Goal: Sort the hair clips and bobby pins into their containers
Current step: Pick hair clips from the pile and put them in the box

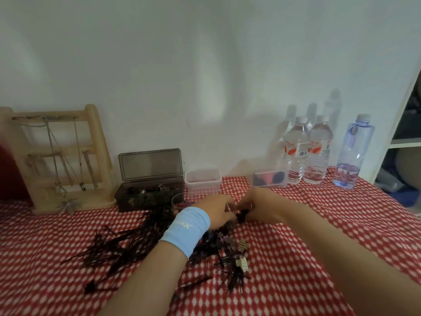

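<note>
I have both hands meeting just past the heap. The left hand [215,212], with its blue wristband [185,229], and the right hand [258,205] curl their fingers in on one small dark clip [241,217] pinched between them. Blur hides which hand carries the weight and how the clip's long axis lies.

From that grip every container lies ahead, toward the wall. The clear cup [179,201] sits just beside the left hand, with something dark in its bottom. Beyond it the smoky box [148,196], lid up, holds dark clips. The white tub [202,180] is straight ahead, its contents unclear. The flat clear box [270,177], showing pink and dark shapes, lies ahead of the right hand. So I judge the left hand nearer the cup and smoky box, the right nearer the flat one.

On the near side, bobby pins [123,247] fan out in every direction across the red cloth [319,224], with two beige claw clips [242,263] at their right edge.
</note>
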`<move>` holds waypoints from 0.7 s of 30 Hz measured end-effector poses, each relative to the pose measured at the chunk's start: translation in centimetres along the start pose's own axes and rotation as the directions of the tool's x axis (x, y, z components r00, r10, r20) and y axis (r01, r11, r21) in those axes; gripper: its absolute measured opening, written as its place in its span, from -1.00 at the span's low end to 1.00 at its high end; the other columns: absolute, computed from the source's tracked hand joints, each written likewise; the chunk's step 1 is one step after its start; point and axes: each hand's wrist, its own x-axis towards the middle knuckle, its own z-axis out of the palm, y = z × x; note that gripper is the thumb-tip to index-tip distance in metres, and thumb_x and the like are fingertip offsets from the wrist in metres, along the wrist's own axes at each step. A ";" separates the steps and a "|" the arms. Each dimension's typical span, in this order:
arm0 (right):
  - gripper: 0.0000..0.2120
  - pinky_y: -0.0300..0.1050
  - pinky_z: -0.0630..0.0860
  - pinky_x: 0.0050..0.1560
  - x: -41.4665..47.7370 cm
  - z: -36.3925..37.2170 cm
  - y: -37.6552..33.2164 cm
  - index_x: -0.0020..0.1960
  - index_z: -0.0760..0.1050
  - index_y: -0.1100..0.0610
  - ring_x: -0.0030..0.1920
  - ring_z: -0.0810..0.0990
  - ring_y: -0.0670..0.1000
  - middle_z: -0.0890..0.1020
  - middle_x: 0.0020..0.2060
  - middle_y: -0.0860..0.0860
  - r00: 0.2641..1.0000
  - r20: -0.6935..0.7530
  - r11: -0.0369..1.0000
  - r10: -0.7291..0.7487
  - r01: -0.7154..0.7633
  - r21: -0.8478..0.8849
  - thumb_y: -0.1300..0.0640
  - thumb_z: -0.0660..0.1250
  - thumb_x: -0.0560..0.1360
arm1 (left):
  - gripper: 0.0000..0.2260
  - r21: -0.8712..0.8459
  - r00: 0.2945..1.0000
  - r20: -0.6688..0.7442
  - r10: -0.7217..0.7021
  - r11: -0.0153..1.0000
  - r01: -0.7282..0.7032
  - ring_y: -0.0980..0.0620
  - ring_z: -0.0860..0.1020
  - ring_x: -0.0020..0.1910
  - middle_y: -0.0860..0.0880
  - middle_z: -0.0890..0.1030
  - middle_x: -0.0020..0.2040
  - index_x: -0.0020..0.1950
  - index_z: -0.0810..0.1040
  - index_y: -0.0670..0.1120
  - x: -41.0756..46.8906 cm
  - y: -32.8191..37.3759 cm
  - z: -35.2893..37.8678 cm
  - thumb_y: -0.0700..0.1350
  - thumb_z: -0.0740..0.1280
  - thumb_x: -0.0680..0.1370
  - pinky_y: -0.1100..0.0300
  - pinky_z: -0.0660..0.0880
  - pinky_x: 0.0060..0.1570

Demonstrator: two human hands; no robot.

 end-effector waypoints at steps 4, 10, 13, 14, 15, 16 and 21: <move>-0.84 -0.17 0.56 0.12 0.2 -0.1 0.2 0.04 0.65 -0.10 -0.03 0.60 -0.09 0.67 -0.02 -0.14 1.000 -0.011 1.000 -0.007 0.007 0.018 0.12 0.47 0.50 | -0.76 0.021 1.000 0.018 0.001 1.000 -0.001 -0.02 0.55 0.12 -0.02 0.61 0.22 0.25 0.62 -0.02 -0.5 -0.7 -0.4 -0.09 0.28 0.62 0.17 0.41 0.13; -0.68 -0.26 0.48 0.03 0.4 -1.0 -0.5 0.12 0.58 -0.12 0.02 0.58 -0.05 0.64 0.07 -0.10 0.995 -0.092 0.999 -0.029 0.033 0.044 0.21 0.48 0.46 | -0.89 -0.023 1.000 -0.014 0.018 1.000 -0.018 0.02 0.58 0.08 0.04 0.64 0.11 0.06 0.66 0.00 -0.4 -1.7 -0.2 -0.09 0.38 0.56 0.12 0.50 0.15; -0.48 -0.15 0.49 0.20 0.3 -1.1 -0.7 0.41 0.48 -0.13 0.18 0.57 0.00 0.60 0.26 -0.07 0.999 -0.022 0.999 -0.032 0.032 0.030 0.23 0.42 0.51 | -0.97 -0.048 0.998 -0.056 0.042 0.998 -0.045 0.06 0.56 0.01 0.07 0.63 0.04 -0.04 0.63 0.01 -0.6 -2.1 -0.1 -0.09 0.39 0.55 0.22 0.44 0.02; -0.50 -0.11 0.48 0.27 0.4 -1.1 -0.7 0.41 0.49 -0.11 0.24 0.56 0.01 0.58 0.31 -0.06 0.999 -0.020 0.999 -0.025 0.025 0.027 0.25 0.38 0.54 | -0.98 -0.063 0.996 -0.073 0.045 0.997 -0.050 0.07 0.56 0.00 0.08 0.63 0.03 -0.06 0.62 0.01 -0.7 -2.2 -0.1 -0.08 0.39 0.56 0.22 0.44 0.03; -0.55 -0.08 0.47 0.32 0.5 -1.1 -0.6 0.37 0.53 -0.08 0.27 0.55 0.01 0.57 0.33 -0.04 1.000 -0.022 1.000 -0.017 0.017 0.020 0.27 0.34 0.55 | -0.97 -0.075 0.995 -0.092 0.045 0.996 -0.052 0.08 0.55 0.00 0.09 0.62 0.02 -0.06 0.61 0.01 -0.8 -2.3 -0.3 -0.07 0.38 0.56 0.20 0.46 0.06; -0.59 -0.06 0.47 0.35 0.6 -1.0 -0.6 0.33 0.57 -0.05 0.28 0.55 0.02 0.58 0.33 -0.02 1.000 -0.024 1.000 -0.007 0.008 0.015 0.30 0.31 0.56 | -0.96 -0.085 0.993 -0.110 0.037 0.995 -0.047 0.08 0.55 0.00 0.09 0.62 0.01 -0.06 0.60 0.01 -0.9 -2.5 -0.4 -0.06 0.37 0.57 0.17 0.47 0.09; -0.61 -0.04 0.51 0.33 0.7 -0.5 -1.1 0.30 0.61 0.01 0.22 0.58 -0.01 0.63 0.26 -0.03 0.999 0.043 1.000 -0.029 0.029 0.002 0.27 0.33 0.52 | -0.93 -0.113 0.988 -0.152 0.006 0.993 -0.023 0.06 0.56 0.00 0.07 0.63 0.00 -0.11 0.54 0.07 -1.1 -3.0 -1.1 -0.03 0.34 0.58 0.10 0.49 0.12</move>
